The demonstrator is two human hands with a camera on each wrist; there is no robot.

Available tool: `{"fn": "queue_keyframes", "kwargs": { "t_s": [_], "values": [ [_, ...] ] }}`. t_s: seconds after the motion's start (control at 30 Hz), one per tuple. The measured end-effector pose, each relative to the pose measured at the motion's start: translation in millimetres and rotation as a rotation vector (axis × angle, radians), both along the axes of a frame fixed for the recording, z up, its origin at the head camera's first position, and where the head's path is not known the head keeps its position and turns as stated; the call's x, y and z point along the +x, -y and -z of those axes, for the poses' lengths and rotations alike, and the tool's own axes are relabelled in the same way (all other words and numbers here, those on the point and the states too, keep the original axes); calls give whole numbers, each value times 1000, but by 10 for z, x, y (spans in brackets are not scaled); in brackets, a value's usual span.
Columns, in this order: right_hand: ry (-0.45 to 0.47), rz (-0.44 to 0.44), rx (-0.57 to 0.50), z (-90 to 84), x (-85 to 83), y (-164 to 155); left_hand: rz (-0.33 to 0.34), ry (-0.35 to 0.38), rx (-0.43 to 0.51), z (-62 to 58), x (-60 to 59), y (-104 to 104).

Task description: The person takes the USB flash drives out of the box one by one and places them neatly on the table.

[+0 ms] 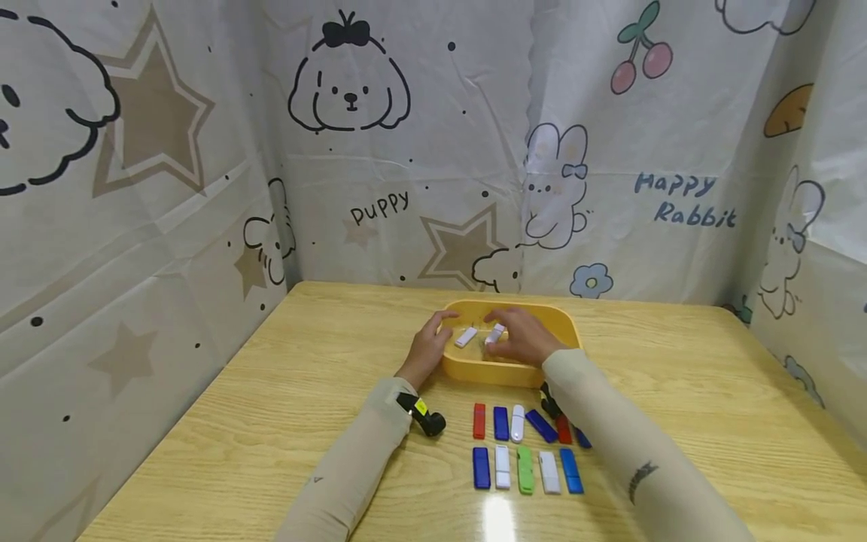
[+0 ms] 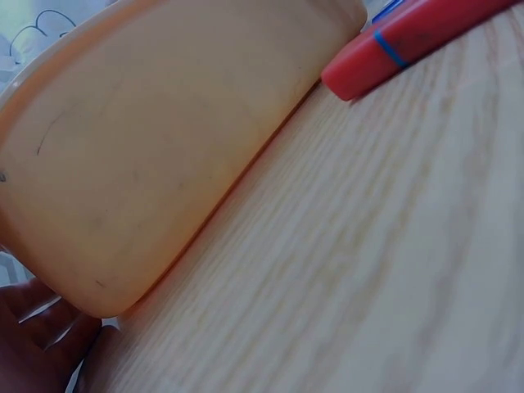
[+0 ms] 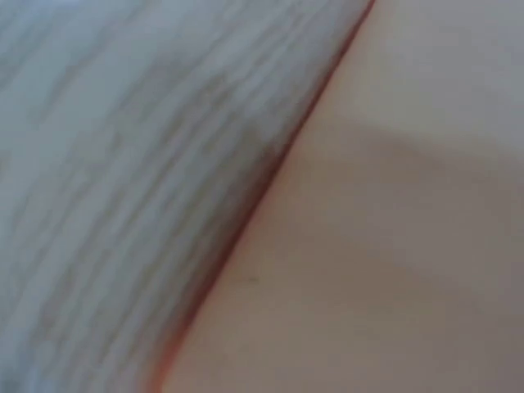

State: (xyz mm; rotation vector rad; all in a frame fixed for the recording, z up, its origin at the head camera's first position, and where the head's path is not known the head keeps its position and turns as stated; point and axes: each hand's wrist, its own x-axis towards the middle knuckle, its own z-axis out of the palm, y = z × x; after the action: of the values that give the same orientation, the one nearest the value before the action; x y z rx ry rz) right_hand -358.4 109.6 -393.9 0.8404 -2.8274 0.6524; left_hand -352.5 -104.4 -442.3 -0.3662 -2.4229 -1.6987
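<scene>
A yellow plastic bin (image 1: 511, 373) stands near the far side of the table. My left hand (image 1: 425, 350) holds its left end; in the left wrist view the fingers (image 2: 61, 323) lie around the bin's lower corner. Inside the bin, my right hand (image 1: 524, 337) pinches a white USB stick (image 1: 496, 333) between thumb and fingers, partly hidden by the hand. Another white USB stick (image 1: 466, 336) lies on the bin floor to the left. The right wrist view shows only the blurred bin wall (image 3: 368, 262) and wood.
In front of the bin, USB sticks lie in two rows, among them a red one (image 1: 479, 421), a green one (image 1: 524, 470) and a light blue one (image 1: 571, 471). My right forearm partly covers the back row's right end. A printed curtain (image 1: 433, 173) hangs behind the table (image 1: 305, 421).
</scene>
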Motion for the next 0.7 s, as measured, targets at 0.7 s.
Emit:
{"fn": "queue_keyframes", "kwargs": {
  "t_s": [0.7],
  "values": [
    [-12, -28, 36, -432, 656, -424, -2, 1, -6, 5, -8, 11]
  ]
}}
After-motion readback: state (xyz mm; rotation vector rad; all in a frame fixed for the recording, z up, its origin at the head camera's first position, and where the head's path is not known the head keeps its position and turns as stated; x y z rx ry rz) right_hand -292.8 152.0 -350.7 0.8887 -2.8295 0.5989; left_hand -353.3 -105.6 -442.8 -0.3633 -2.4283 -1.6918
